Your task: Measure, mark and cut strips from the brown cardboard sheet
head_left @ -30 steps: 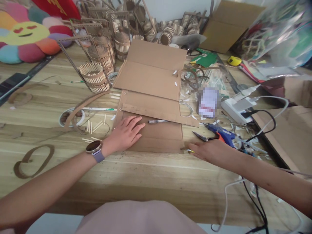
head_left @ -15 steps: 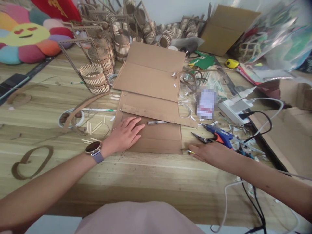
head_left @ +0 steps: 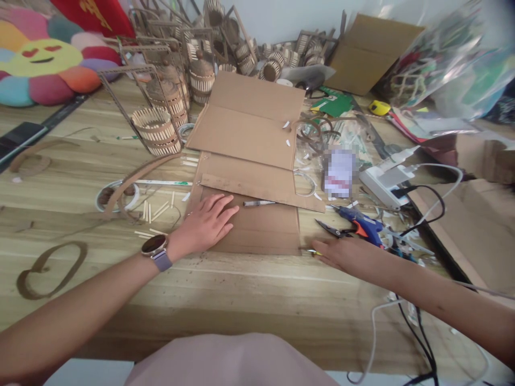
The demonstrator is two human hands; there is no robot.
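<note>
My left hand [head_left: 209,222] lies flat on the brown cardboard sheet [head_left: 261,236], fingers spread, holding nothing. Just past its fingertips, a pen [head_left: 257,203] rests on the sheet near a narrower cardboard strip [head_left: 257,190]. Beyond the strip is a folded cardboard piece [head_left: 249,118]. At the sheet's near right corner, my right hand [head_left: 333,253] is closed on a slim tool [head_left: 310,251] with a metal tip and a bit of yellow. Most of that tool is hidden by the fingers, so its kind is unclear. Dark-bladed pliers [head_left: 332,229] lie right beyond this hand.
A blue glue gun [head_left: 364,222], a power strip [head_left: 386,187] with cables and a phone [head_left: 340,171] are on the right. Small stick buckets [head_left: 156,128] stand at the back left. Left of the cardboard are a white bowl [head_left: 132,201], short sticks [head_left: 161,208] and a curled brown strip [head_left: 52,268].
Both hands stay in nearly the same places, and the cardboard has not visibly moved. The view has shifted very slightly.
</note>
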